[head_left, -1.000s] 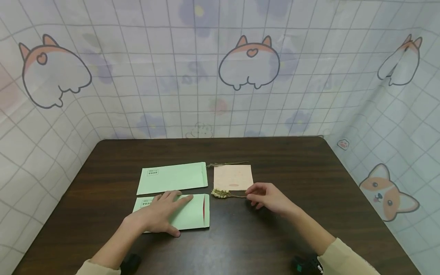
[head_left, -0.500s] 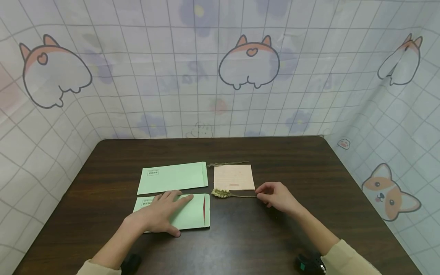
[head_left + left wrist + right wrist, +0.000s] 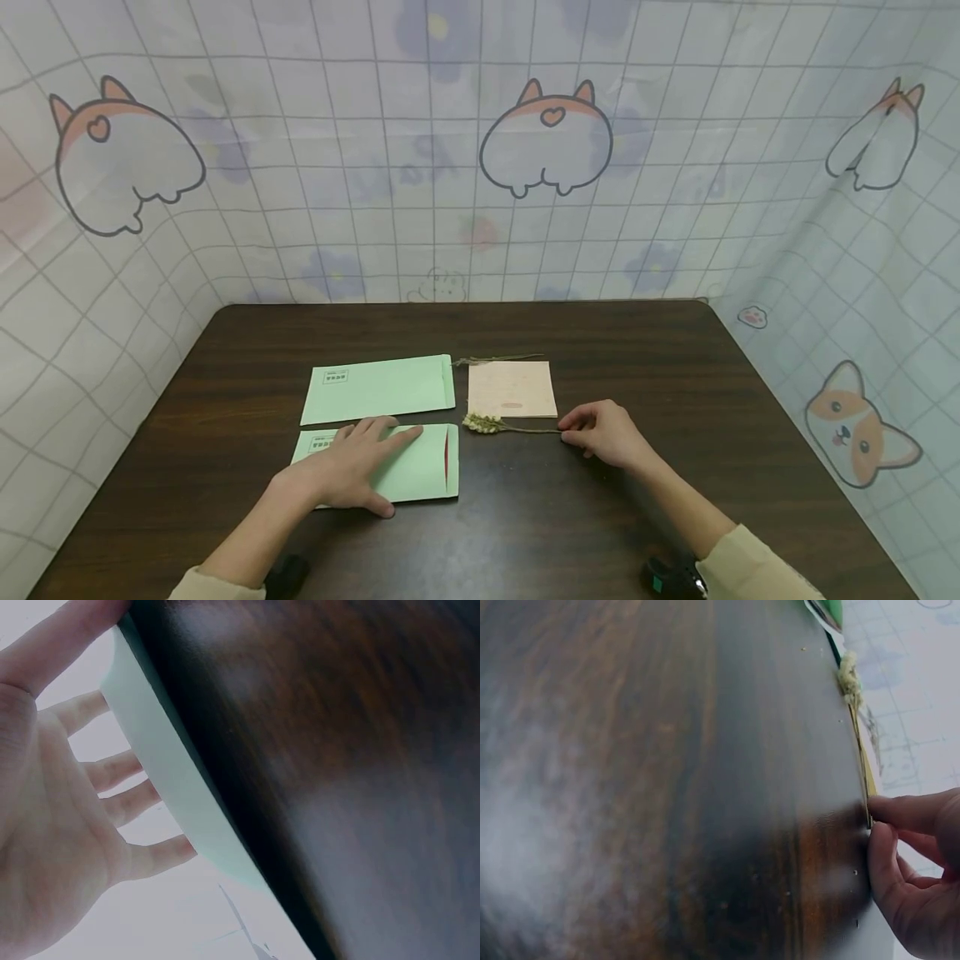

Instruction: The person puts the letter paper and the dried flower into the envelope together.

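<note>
Dark bench (image 3: pixel 510 533) is carrying card (image 3: pixel 512 388); nearside of card, right grip (image 3: pixel 606 433) is pinching dried flower (image 3: pixel 482 424); left grip (image 3: pixel 348 468), spread, is resting on envelope (image 3: pixel 422 471) left of card.

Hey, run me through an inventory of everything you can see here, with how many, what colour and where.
Far envelope: 1, light green, left of the paper card
Near envelope: 1, light green with a red sliver showing, in front of the far envelope
Paper card: 1, pale peach, right of the far envelope
Flower sprig: 1, pale yellow, along the card's near edge
Dried stem: 1, dull green-brown, along the card's far edge
Table: 1, dark brown, under everything
Patterned backdrop: count unclear, white grid with corgis, around the table
Dark objects: 2, black, by the forearms
Sleeves: 2, pale beige, bottom edge
Left hand: 1, bare, on the near envelope
Right hand: 1, bare, pinching the sprig's stem end
</note>
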`<action>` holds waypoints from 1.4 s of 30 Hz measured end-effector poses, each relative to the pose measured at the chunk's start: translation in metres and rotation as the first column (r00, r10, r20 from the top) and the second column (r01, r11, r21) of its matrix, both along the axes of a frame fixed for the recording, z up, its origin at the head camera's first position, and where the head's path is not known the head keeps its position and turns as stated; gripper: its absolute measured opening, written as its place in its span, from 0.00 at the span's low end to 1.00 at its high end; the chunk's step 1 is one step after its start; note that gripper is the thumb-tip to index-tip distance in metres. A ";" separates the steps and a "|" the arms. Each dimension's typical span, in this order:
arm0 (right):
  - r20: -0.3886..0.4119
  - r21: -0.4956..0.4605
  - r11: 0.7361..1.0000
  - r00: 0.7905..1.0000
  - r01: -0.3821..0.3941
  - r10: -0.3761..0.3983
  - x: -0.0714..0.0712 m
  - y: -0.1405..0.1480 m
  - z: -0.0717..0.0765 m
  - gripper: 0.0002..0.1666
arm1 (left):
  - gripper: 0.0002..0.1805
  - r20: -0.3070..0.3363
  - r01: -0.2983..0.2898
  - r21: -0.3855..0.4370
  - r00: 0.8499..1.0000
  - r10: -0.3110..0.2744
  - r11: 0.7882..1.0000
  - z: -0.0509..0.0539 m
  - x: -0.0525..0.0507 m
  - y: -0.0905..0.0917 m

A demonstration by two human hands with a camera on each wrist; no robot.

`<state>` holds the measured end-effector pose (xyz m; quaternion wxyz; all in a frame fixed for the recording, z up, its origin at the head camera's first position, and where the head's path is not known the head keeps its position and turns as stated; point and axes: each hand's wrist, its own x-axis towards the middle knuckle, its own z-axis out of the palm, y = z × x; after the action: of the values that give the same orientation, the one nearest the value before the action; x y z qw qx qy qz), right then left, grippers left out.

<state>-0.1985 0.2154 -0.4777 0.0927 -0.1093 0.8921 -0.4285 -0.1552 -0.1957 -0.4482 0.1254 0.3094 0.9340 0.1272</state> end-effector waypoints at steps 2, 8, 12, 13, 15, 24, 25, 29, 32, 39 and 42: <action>-0.012 0.016 1.000 1.000 0.000 0.001 0.001 -0.001 0.000 0.03 | 0.58 0.000 0.001 0.001 1.000 -0.001 1.000 -0.001 0.000 0.000; -0.042 0.049 0.999 0.999 -0.006 0.008 0.002 -0.003 0.000 0.02 | 0.57 -0.003 0.004 0.002 1.000 -0.004 1.000 -0.001 0.001 0.001; -0.047 0.074 0.997 0.999 -0.017 0.021 0.003 -0.004 0.000 0.04 | 0.58 -0.002 0.001 0.000 1.000 -0.001 1.000 -0.001 0.001 0.001; -0.047 0.080 0.997 0.999 -0.022 0.026 0.003 -0.004 0.000 0.04 | 0.58 -0.004 0.001 0.001 1.000 -0.001 1.000 -0.001 0.001 0.001; -0.047 0.094 0.995 0.998 -0.030 0.035 0.002 -0.004 0.000 0.05 | 0.58 -0.006 0.002 0.004 1.000 -0.002 1.000 0.000 0.002 0.001; -0.062 0.109 0.991 0.994 -0.079 0.086 0.006 -0.001 0.004 0.03 | 0.58 -0.001 0.002 -0.004 1.000 -0.002 1.000 0.000 0.000 0.000; -0.068 0.110 0.990 0.994 -0.083 0.091 0.006 -0.001 0.004 0.04 | 0.58 0.001 0.000 -0.008 1.000 0.000 1.000 0.000 0.000 0.000; -0.081 0.113 0.988 0.990 -0.105 0.114 0.007 0.001 0.004 0.05 | 0.58 0.003 -0.001 -0.004 1.000 0.001 1.000 0.001 0.000 0.000; -0.071 0.103 0.985 0.987 -0.137 0.145 0.008 0.002 0.005 0.05 | 0.59 0.002 -0.001 0.000 1.000 0.001 1.000 0.002 0.000 0.000; -0.032 0.055 0.972 0.973 -0.228 0.230 0.011 0.000 0.010 0.04 | 0.58 0.009 -0.004 0.004 1.000 0.004 1.000 0.002 0.000 0.000; -0.022 0.030 0.961 0.961 -0.274 0.274 0.011 -0.001 0.011 0.05 | 0.58 0.012 -0.009 -0.001 1.000 0.009 1.000 0.001 0.001 0.000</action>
<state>-0.1873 0.2149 -0.4670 0.1411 -0.2359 0.8751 -0.3982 -0.1545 -0.1959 -0.4470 0.1306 0.3042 0.9347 0.1292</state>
